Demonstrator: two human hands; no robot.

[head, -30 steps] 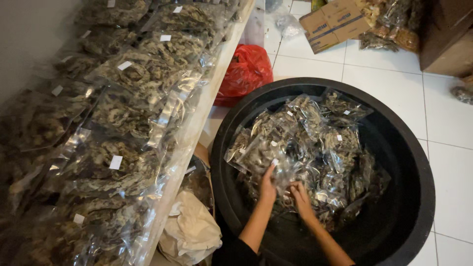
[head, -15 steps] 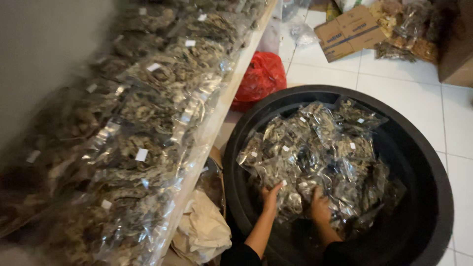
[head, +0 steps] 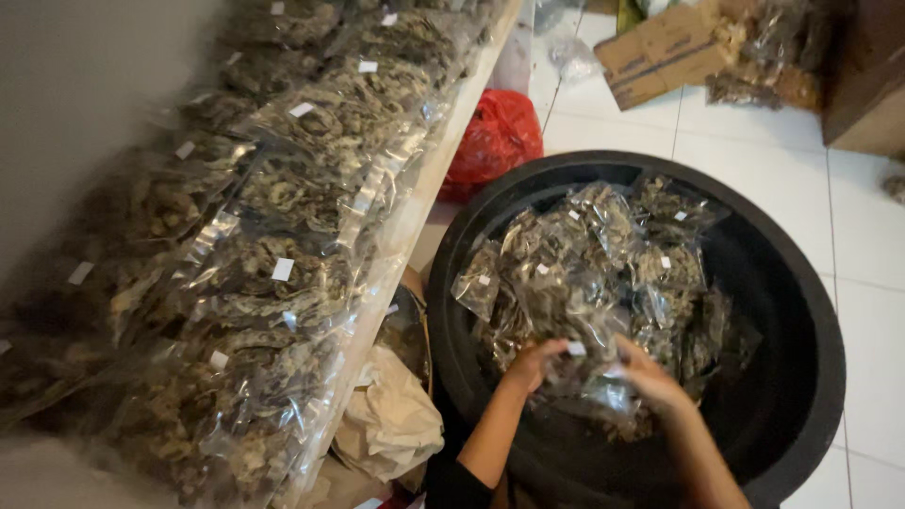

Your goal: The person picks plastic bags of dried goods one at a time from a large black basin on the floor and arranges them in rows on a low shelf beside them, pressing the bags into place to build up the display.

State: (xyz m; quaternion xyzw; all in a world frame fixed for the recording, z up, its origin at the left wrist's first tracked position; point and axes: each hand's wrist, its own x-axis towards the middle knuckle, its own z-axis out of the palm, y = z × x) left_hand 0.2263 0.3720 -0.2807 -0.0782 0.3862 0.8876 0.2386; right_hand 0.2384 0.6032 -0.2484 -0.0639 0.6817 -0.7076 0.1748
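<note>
Clear plastic bags of dark dried pieces [head: 283, 236], each with a small white label, lie heaped along the wooden shelf [head: 429, 184] on the left, up to its front edge. Below that edge sit a crumpled beige cloth [head: 391, 419] and, farther back, a red plastic bag [head: 495, 141] on the white tiled floor [head: 754, 141]. Right of these stands a large black tub [head: 801, 311] holding more such bags. Over its near side, the left hand [head: 533, 363] and right hand [head: 646, 377] both clench one clear bag [head: 584, 372] between them. A cardboard box [head: 660, 52] lies at the far right.
</note>
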